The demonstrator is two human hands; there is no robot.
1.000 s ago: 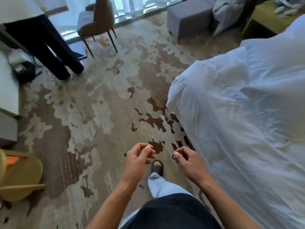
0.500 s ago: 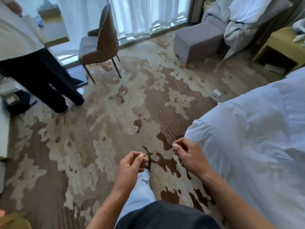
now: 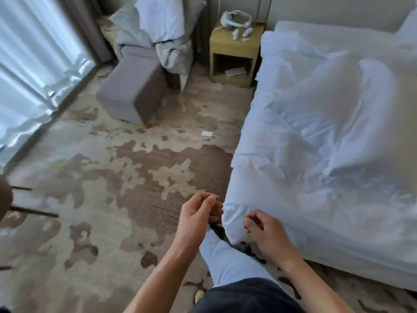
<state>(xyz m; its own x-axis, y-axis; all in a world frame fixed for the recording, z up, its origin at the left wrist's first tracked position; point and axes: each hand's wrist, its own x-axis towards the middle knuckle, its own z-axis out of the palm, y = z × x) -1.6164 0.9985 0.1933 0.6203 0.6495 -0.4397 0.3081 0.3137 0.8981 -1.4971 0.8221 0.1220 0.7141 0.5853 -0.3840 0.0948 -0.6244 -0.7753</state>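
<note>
My left hand (image 3: 196,216) hangs in front of me over the patterned carpet (image 3: 126,177), fingers loosely curled and holding nothing. My right hand (image 3: 265,232) hovers just above the near corner of the bed (image 3: 316,154), fingers also loosely curled and empty; whether it touches the sheet I cannot tell. The bed is covered with a rumpled white duvet (image 3: 338,114). My leg in light trousers shows between my forearms.
A grey ottoman (image 3: 133,91) stands at the back, behind it an armchair piled with pillows and bedding (image 3: 162,35). A yellow-green nightstand (image 3: 234,53) with a headset on top stands by the bed's head. Curtains (image 3: 33,64) line the left. A small white card (image 3: 206,133) lies on the carpet.
The view has swung right: the standing person and brown chair have left view, the nightstand and more of the bed have come in. Both hands stay loosely curled and empty, now nearer the bed corner.
</note>
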